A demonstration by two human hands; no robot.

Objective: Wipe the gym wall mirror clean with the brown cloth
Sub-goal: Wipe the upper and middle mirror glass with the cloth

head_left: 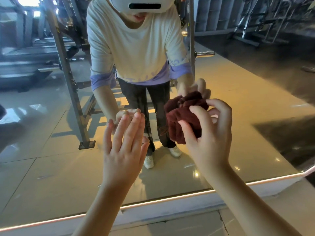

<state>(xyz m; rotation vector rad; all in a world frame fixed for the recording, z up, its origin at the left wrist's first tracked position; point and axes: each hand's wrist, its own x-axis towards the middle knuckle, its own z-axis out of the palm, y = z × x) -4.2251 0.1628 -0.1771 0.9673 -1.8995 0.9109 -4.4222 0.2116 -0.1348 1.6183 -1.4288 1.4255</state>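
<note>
**Cloth bunched against the glass, low on the mirror**

Cloth first: the dark brown, fuzzy wiping cloth (184,120) sits crumpled in a wad at the wall mirror's (51,150) lower part, meeting its own reflection. The right hand (209,133) pinches it, thumb and fingers curled around the bundle. To its left, well apart from the cloth, the left hand (124,147) is flat with straight fingers together, fingertips right at their reflection; actual contact with the glass cannot be told.

Wide glass spreads to the left and above both hands. Just below them runs the mirror's bright lower trim (162,200), cutting up at an angle far right, over a white skirting board (170,210) and pale floor tiles (196,225).

Reflected in the glass are glossy tiles, a grey steel rack upright (68,74) and dark treadmills (25,65).
</note>
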